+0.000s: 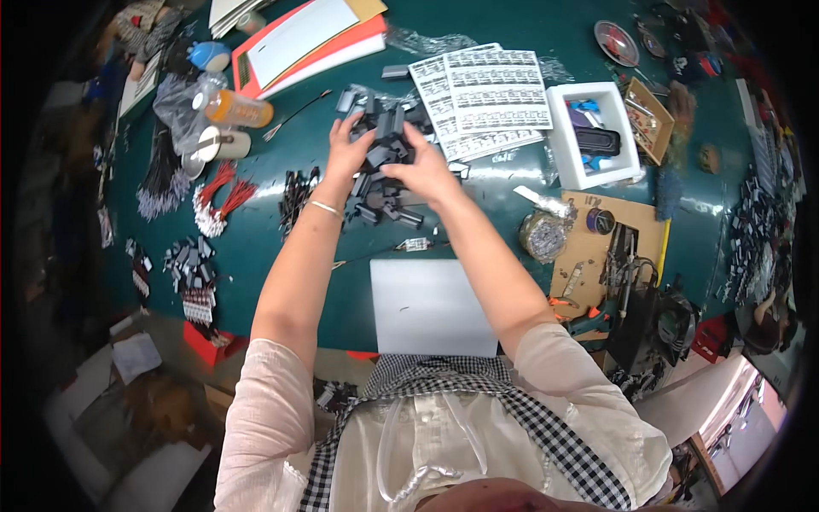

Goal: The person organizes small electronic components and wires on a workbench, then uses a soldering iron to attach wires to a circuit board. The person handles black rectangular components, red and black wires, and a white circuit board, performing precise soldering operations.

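Note:
A heap of small dark grey plastic pieces (381, 189), block-like and some channel-shaped, lies on the green table. Both my hands reach into its far part and cup a cluster of pieces between them. My left hand (348, 152) presses in from the left, fingers curved and thumb toward the middle. From the right, my right hand (426, 171) curls around the cluster, thumb pointing inward. One larger grey piece (390, 122) stands up between the two hands. Some fingertips are hidden among the pieces. In front of me lies a white foam pad (433, 307) at the table's near edge.
Printed label sheets (499, 90) lie behind the heap. Right of them stands a white foam box (559, 128); nearer are a cardboard sheet (589, 213) with tools and a solder-like spool (543, 236). Leftward are an orange bottle (239, 109), a white mug (223, 143) and red wire bundles (223, 192).

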Demonstrator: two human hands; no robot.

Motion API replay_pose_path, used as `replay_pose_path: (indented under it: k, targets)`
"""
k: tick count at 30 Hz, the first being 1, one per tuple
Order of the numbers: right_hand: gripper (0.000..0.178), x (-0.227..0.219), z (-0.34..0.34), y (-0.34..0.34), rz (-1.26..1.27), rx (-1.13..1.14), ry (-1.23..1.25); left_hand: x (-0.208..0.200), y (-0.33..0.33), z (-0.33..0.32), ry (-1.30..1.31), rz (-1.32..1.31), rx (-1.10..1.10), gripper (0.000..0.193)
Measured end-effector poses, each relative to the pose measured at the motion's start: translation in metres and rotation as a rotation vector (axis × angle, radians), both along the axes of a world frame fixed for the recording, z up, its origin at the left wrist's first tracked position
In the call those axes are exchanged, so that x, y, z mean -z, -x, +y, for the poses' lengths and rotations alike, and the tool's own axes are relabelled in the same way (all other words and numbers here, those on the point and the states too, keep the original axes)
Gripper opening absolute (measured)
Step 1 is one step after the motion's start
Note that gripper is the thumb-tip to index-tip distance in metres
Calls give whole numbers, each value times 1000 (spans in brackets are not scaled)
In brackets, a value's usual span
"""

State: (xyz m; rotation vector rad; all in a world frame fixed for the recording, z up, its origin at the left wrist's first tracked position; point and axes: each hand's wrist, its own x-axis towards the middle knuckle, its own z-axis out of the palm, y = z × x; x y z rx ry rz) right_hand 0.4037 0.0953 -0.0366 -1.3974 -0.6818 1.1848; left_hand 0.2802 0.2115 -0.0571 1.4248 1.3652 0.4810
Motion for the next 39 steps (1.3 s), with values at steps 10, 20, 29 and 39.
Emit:
replay_pose_path:
  k: [10,20,29,39]
  targets:
    - [53,-76,-128,17,74,1,38,-58,76,-108,-750,188,302,47]
    - [21,-18,-413,226,-217,-751,608,-16,289,-224,-779,122,1305,49]
    - [44,258,-571,355,-135,-79,1229,-2,301,-231,-886,205,1557,50]
    - [39,303,-499,363,-164,-173,823,11,307,-224,-873,241,1663,46]
